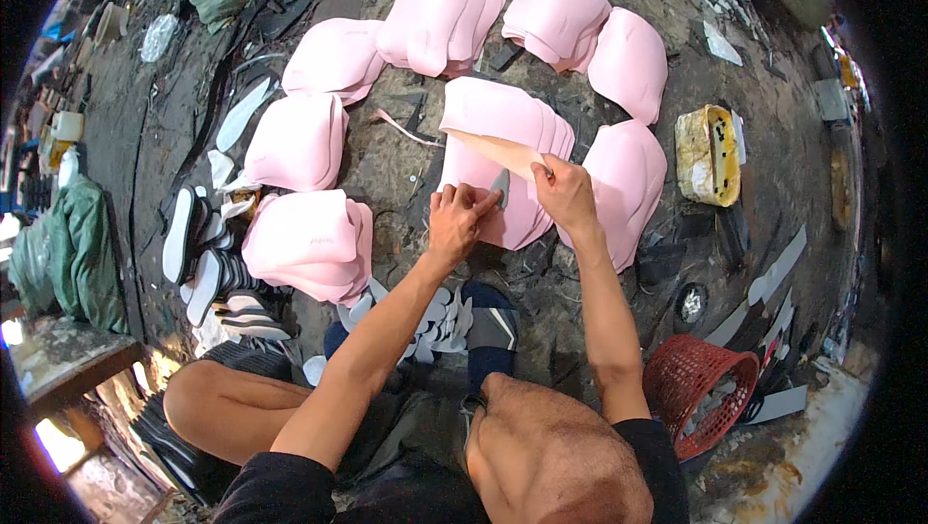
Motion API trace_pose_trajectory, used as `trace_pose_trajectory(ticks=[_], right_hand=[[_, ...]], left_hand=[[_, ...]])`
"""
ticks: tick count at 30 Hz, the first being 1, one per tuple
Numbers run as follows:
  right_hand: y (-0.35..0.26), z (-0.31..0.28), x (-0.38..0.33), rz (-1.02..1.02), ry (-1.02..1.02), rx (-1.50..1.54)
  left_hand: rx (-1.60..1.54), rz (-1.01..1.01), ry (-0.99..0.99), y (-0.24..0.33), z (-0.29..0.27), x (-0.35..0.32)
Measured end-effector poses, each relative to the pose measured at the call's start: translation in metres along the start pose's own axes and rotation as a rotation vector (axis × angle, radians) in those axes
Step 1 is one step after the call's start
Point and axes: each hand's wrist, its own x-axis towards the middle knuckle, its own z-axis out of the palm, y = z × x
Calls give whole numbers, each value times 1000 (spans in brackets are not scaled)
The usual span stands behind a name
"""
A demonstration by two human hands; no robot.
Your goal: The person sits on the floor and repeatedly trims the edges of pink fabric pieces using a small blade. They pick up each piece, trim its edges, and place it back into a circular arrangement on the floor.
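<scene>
Dirty, dark floor (406, 152) is ringed with soft pink foam stacks. One smooth pink foam sheet (503, 152) is pinched by the right hand (564, 193). A small blade (499, 186) is gripped by the left hand (456, 219), touching the sheet.

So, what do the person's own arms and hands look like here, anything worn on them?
Both forearms are bare up to the upper arm, where short black sleeves begin. The left hand and right hand are bare too: no gloves, and no rings, watch or wristband that I can make out. No markings or bandages show on either arm.
</scene>
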Motion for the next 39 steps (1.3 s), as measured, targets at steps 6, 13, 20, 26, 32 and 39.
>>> trace_pose_trajectory(ticks=[6, 13, 20, 26, 32, 39], right_hand=[[7, 53, -34, -371, 40, -87], [11, 51, -27, -306, 85, 4], [19, 56, -7, -235, 10, 31], [23, 46, -30, -435, -159, -146], [17, 54, -40, -379, 15, -275], [28, 68, -37, -314, 155, 52]], left_hand=[[43, 88, 189, -9, 8, -4], [58, -47, 58, 2, 5, -4], [45, -91, 122, 33, 3, -17], [87, -117, 109, 41, -2, -25], [-1673, -1429, 580, 40, -8, 0], [-1463, -1153, 526, 40, -19, 7]])
